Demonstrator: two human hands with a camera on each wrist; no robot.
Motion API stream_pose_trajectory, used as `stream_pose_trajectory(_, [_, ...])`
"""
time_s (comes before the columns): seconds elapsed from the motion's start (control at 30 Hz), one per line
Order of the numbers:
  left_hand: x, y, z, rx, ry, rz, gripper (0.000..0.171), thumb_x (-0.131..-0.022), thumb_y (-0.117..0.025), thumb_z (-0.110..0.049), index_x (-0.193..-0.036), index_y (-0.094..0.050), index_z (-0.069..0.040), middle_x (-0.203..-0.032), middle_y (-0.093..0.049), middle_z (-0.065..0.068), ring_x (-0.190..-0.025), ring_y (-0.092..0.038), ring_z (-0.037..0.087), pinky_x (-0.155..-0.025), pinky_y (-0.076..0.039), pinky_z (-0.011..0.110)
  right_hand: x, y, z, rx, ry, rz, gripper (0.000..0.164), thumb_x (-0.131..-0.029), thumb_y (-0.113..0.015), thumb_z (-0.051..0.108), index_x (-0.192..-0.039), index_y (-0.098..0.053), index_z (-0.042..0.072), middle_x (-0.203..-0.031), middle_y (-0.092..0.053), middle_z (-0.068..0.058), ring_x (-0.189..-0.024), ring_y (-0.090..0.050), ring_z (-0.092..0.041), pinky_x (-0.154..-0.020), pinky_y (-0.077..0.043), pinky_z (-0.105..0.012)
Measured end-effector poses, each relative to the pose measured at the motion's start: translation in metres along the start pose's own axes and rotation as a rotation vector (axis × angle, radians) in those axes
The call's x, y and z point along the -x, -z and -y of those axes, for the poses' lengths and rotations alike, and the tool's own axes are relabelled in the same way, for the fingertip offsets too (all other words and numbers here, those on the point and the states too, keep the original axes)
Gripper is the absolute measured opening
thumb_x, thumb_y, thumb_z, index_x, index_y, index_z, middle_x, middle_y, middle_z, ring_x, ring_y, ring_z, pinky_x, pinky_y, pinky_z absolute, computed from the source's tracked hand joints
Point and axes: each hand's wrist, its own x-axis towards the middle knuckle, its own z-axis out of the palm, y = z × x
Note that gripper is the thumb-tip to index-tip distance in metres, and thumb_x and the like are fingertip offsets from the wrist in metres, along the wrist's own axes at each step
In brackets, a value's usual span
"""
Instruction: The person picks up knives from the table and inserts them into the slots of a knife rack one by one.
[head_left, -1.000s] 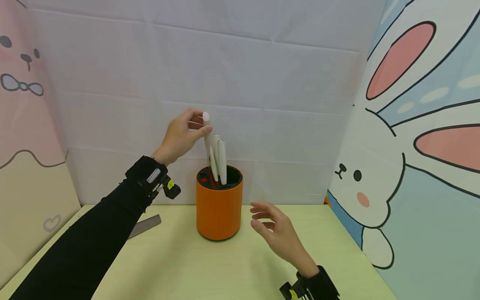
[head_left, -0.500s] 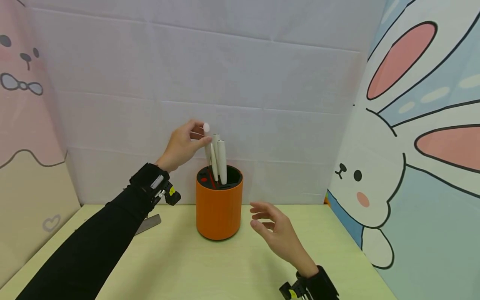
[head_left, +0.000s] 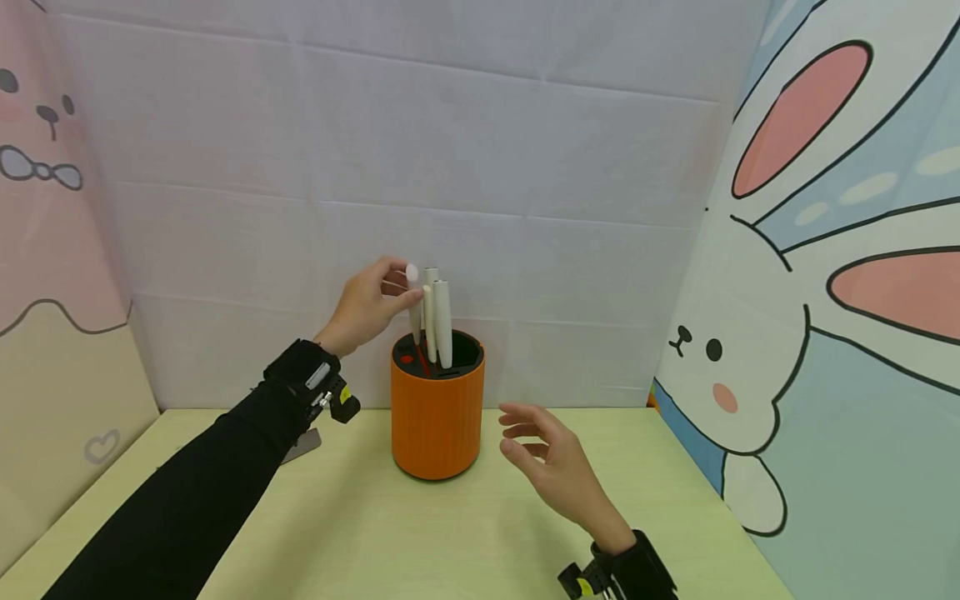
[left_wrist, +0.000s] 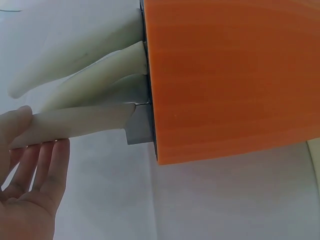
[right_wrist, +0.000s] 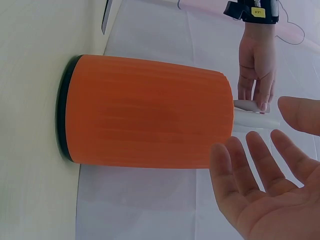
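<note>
Our left hand (head_left: 363,306) pinches the knife (left_wrist: 80,122) near the butt of its handle, thumb on one side and fingertips on the other, parted only by the handle's thickness. Our right hand (head_left: 553,468) holds nothing; its fingers are softly bent and spaced, thumb well apart, near the block (head_left: 437,425) on its right without touching it. The block stands upright near the middle of the worktop's (head_left: 450,542) back edge, and the knife is in its top: a short stretch of blade shows in the left wrist view between handle and rim, the rest hidden inside.

We judge the step to be easing this knife down its slot. To do it well, we should keep the handle in line with the slot and press gently along the blade, without twisting. The grip sits high, which keeps our fingers off the edge; the price is that the handle may tip, so small wrist corrections suit best. The other handles (head_left: 444,321) stand close on the right, and we cannot tell whether ours touches one, so we should watch for snagging. If the block rocks, our right hand is near enough to steady its side. A grey blade (head_left: 303,446) lies toward the back left corner, partly hidden by our left sleeve (head_left: 195,492), so that forearm needs care.
</note>
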Motion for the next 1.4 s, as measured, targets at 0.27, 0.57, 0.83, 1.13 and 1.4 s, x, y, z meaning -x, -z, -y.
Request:
stream_pose_trajectory(0.27, [0.001, -0.003, 0.004, -0.008, 0.022, 0.02, 0.049, -0.105, -0.071, -0.031, -0.144, -0.052, -0.008, -0.135, -0.061, 0.015, -0.126, -0.062, 0.035, -0.104, -0.055, 0.054, 0.0, 0.001, 0.0, -0.001, -0.005, -0.002, 0.043, -0.103, -0.072, 0.016, -0.144, -0.062, 0.011, -0.132, -0.068, -0.007, -0.118, -0.068, -0.035, -0.095, -0.059, -0.028])
stream_pose_trajectory(0.57, [0.001, -0.004, 0.006, -0.013, 0.045, 0.026, 0.052, -0.106, -0.07, -0.029, -0.147, -0.05, -0.005, -0.137, -0.06, 0.017, -0.128, -0.061, 0.036, -0.107, -0.053, 0.054, 0.0, 0.001, 0.0, 0.002, -0.009, -0.002, 0.043, -0.103, -0.072, 0.017, -0.144, -0.062, 0.011, -0.131, -0.068, -0.007, -0.118, -0.068, -0.035, -0.095, -0.059, -0.028])
stream_pose_trajectory(0.83, [0.002, -0.005, 0.01, -0.003, 0.056, 0.036, 0.052, -0.107, -0.068, -0.028, -0.149, -0.048, -0.005, -0.137, -0.058, 0.018, -0.126, -0.061, 0.036, -0.104, -0.055, 0.052, 0.0, 0.001, 0.001, -0.011, -0.001, -0.002, 0.043, -0.103, -0.072, 0.016, -0.144, -0.062, 0.01, -0.131, -0.069, -0.008, -0.118, -0.067, -0.042, -0.094, -0.059, -0.028])
stream_pose_trajectory(1.13, [0.002, -0.003, 0.011, 0.003, 0.068, 0.039, 0.058, -0.107, -0.067, -0.027, -0.156, -0.044, -0.006, -0.14, -0.059, 0.018, -0.129, -0.061, 0.036, -0.105, -0.055, 0.051, 0.0, 0.0, 0.001, -0.006, -0.005, -0.002, 0.043, -0.103, -0.072, 0.016, -0.144, -0.062, 0.009, -0.131, -0.069, -0.008, -0.117, -0.067, -0.042, -0.094, -0.059, -0.028])
stream_pose_trajectory(1.4, [0.008, -0.001, 0.012, 0.006, 0.08, 0.044, 0.061, -0.108, -0.065, -0.029, -0.16, -0.041, -0.009, -0.146, -0.057, 0.019, -0.132, -0.06, 0.037, -0.106, -0.054, 0.054, 0.0, 0.0, 0.0, 0.001, -0.001, -0.008, 0.042, -0.103, -0.072, 0.017, -0.144, -0.063, 0.014, -0.131, -0.069, -0.007, -0.117, -0.069, -0.036, -0.094, -0.059, -0.028])
